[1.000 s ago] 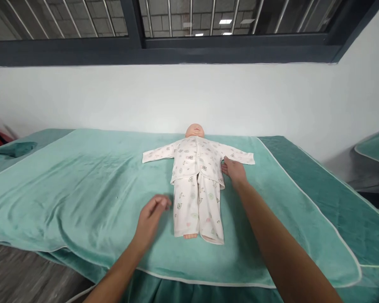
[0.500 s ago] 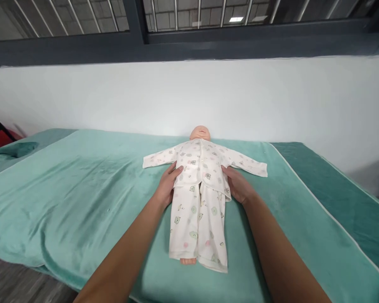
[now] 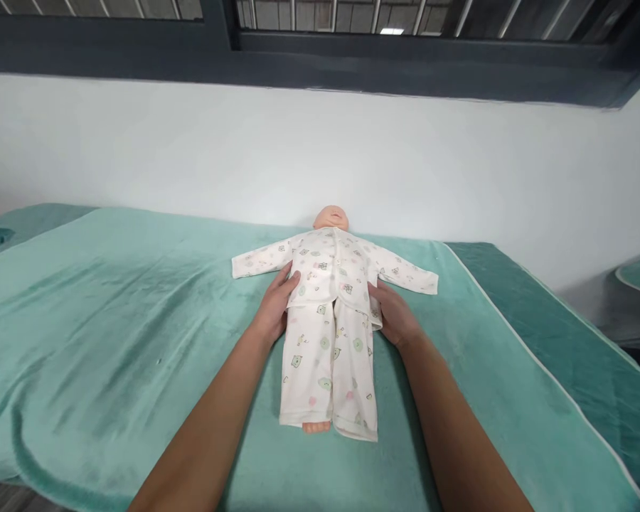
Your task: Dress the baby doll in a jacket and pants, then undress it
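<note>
The left hand [image 3: 274,307] has come up to the clothed doll [image 3: 326,291], lying on its back on the green blanket [image 3: 139,341]; with the right hand [image 3: 396,313] opposite, both grips now clasp its waist, steadying both sides.
</note>
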`<state>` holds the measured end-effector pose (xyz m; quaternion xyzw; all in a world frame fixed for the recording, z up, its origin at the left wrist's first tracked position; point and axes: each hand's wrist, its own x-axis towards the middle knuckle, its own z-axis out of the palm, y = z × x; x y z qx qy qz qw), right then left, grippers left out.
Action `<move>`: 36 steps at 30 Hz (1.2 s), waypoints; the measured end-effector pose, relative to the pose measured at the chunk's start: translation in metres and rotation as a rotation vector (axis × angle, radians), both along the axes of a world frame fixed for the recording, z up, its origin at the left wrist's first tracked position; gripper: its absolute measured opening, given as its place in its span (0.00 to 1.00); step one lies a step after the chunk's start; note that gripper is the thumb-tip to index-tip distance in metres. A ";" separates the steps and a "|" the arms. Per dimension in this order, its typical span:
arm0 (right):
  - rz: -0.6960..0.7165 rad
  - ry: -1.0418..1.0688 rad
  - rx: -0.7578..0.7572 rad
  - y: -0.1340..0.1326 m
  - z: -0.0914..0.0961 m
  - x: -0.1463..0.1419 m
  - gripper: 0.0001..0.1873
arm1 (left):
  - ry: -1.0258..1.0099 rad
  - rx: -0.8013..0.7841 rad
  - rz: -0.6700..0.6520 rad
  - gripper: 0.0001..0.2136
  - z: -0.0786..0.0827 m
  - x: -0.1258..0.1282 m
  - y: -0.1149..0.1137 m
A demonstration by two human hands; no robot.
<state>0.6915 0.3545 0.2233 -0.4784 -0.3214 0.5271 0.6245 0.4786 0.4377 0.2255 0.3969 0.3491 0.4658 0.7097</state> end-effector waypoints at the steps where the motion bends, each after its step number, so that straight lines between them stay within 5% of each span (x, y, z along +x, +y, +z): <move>1: -0.013 -0.020 -0.002 -0.002 0.001 -0.002 0.23 | 0.031 0.025 0.006 0.32 -0.001 -0.002 -0.003; 6: -0.079 -0.108 0.013 -0.025 -0.003 -0.009 0.26 | 0.234 0.235 0.075 0.24 -0.010 -0.022 -0.025; 11: -0.435 -0.378 -0.019 -0.051 -0.017 -0.012 0.30 | 0.375 0.384 0.039 0.28 -0.018 -0.037 -0.041; 15: -0.591 -0.750 0.150 -0.059 -0.017 -0.023 0.24 | 0.553 0.446 0.174 0.11 -0.019 -0.037 -0.043; 22: -0.546 -1.038 0.457 -0.070 -0.004 -0.040 0.13 | 0.635 0.437 0.279 0.04 -0.016 -0.041 -0.050; 26: -0.330 -1.054 0.592 -0.096 0.004 -0.066 0.11 | 0.643 0.574 0.392 0.05 -0.017 -0.050 -0.071; 28: -0.168 -1.100 0.649 -0.114 0.006 -0.079 0.13 | 0.613 0.670 0.321 0.07 -0.018 -0.059 -0.088; 32: -0.015 -1.246 0.699 -0.142 0.006 -0.093 0.15 | 0.560 0.842 -0.059 0.11 -0.024 -0.078 -0.124; 36: -0.004 -1.454 0.630 -0.151 0.001 -0.096 0.15 | 0.652 1.046 -0.094 0.23 -0.031 -0.083 -0.145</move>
